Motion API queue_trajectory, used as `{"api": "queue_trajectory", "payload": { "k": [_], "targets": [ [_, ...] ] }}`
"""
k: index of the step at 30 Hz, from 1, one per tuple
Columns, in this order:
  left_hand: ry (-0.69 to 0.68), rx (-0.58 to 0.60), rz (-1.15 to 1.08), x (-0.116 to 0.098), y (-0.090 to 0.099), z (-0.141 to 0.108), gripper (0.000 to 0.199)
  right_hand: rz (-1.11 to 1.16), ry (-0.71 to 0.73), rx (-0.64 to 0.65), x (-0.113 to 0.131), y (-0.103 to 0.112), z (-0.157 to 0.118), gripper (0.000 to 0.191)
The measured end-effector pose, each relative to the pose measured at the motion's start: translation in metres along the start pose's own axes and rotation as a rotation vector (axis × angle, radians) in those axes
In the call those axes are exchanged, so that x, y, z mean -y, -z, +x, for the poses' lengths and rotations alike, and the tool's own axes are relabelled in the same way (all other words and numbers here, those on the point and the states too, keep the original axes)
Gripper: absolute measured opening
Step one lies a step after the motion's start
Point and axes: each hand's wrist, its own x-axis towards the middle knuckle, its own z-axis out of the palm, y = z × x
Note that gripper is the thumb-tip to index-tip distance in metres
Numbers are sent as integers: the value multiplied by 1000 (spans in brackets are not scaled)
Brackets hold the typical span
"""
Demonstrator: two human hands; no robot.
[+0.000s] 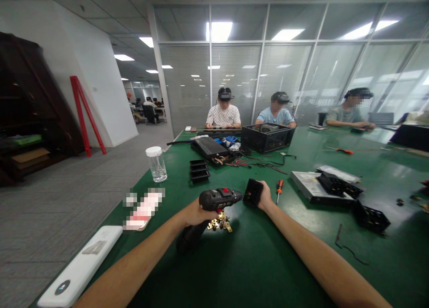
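Observation:
My left hand (197,213) is wrapped round the grip of a black cordless drill (214,200), whose chuck points to the right. Just off the chuck's tip, a small black box-like part (252,193) is held up by my right hand (266,196); whether the bit touches it I cannot tell. Several brass-coloured metal pieces (221,223) lie in a pile on the green table (254,263), below the drill. To the right of my right hand rests a screwdriver (279,189) with an orange and black handle.
Black trays (199,170), a lidded clear jar (157,165) and a white oblong device (83,263) are on the left. A black open case (268,137) and loose cables (248,164) lie farther back. A silver metal box (315,192) stands right. Several people sit across the table.

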Motion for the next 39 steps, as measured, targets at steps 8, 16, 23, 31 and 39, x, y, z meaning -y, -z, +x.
{"api": "queue_trajectory", "payload": {
  "k": [8, 16, 23, 31, 39],
  "targets": [
    [33, 13, 9, 2, 1, 0, 25, 34, -48, -47, 1, -1, 0, 18],
    [2, -1, -16, -3, -1, -1, 30, 34, -50, -54, 1, -2, 0, 19],
    [-14, -5, -22, -3, -1, -1, 35, 55, -59, -32, 0, 0, 2, 18],
    [-22, 4, -5, -2, 0, -1, 32, 61, -60, -58, 1, 0, 2, 18],
    [-22, -1, -34, -4, -1, -1, 38, 40, -56, -57, 0, 1, 3, 20]
  ]
}}
